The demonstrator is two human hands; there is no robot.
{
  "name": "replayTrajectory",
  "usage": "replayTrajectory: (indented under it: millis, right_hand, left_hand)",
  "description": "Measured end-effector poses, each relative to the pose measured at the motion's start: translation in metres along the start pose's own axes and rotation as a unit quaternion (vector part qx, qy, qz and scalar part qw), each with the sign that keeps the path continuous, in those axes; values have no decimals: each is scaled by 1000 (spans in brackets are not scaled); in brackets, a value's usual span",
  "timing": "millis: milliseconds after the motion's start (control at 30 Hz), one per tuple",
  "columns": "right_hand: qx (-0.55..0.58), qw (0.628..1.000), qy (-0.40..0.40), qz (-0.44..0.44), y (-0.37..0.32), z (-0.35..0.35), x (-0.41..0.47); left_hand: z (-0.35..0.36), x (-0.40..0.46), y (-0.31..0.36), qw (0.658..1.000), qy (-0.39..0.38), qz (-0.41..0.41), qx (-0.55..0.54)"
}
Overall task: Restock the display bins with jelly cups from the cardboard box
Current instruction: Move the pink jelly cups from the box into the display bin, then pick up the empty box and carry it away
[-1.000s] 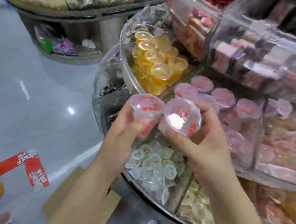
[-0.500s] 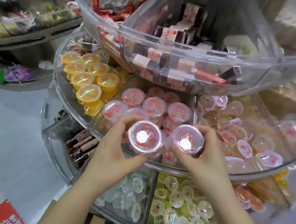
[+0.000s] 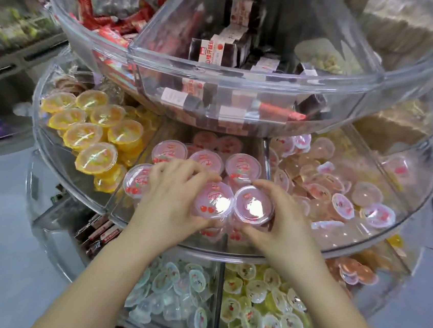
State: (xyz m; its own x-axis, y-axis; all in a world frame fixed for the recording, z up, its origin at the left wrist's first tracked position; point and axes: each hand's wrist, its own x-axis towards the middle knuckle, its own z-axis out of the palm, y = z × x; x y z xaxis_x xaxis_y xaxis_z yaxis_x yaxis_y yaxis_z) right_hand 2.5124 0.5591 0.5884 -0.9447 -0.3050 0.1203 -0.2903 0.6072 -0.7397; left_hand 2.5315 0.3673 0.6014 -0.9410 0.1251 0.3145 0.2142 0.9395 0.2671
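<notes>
My left hand (image 3: 171, 199) grips a pink jelly cup (image 3: 212, 202) with a cherry-printed lid. My right hand (image 3: 281, 224) grips a second pink jelly cup (image 3: 253, 207) beside it. Both cups sit low inside the middle compartment of the clear round display bin (image 3: 227, 251), at its front, touching the other pink cups (image 3: 242, 166) stacked there. The cardboard box is out of view.
Orange jelly cups (image 3: 93, 129) fill the compartment to the left, small pale pink cups (image 3: 340, 195) the one to the right. A clear upper tier (image 3: 218, 84) with wrapped bars overhangs the bin. Below are small blue-green (image 3: 177, 293) and yellow cups (image 3: 262, 302).
My view swung from the floor side to face the stand. Both hands carried the two pink cups forward and down into the middle compartment.
</notes>
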Motion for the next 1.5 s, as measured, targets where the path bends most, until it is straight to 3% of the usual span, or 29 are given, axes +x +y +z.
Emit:
replayTrajectory:
  millis: [267, 700, 1067, 1200, 1367, 1433, 1500]
  right_hand:
    - [23, 999, 26, 2, -2, 0, -2]
    - [-3, 995, 104, 5, 4, 19, -6]
    - [19, 995, 98, -4, 3, 17, -6]
    - [39, 995, 85, -24, -1, 5, -11]
    - [20, 985, 141, -95, -25, -7, -11]
    - [42, 979, 121, -159, -44, -3, -8]
    - [102, 972, 49, -207, -67, 12, -9]
  left_hand:
    - [-2, -2, -8, 998, 7, 56, 1]
    - [2, -5, -3, 999, 25, 28, -7]
    - [-2, -6, -1, 999, -6, 35, -4]
    - [-13, -11, -6, 997, -10, 25, -76]
    - [-38, -37, -12, 976, 85, -39, -198]
    - [-48, -60, -18, 959, 151, -95, -219]
    - [-56, -93, -25, 931, 210, -177, -241]
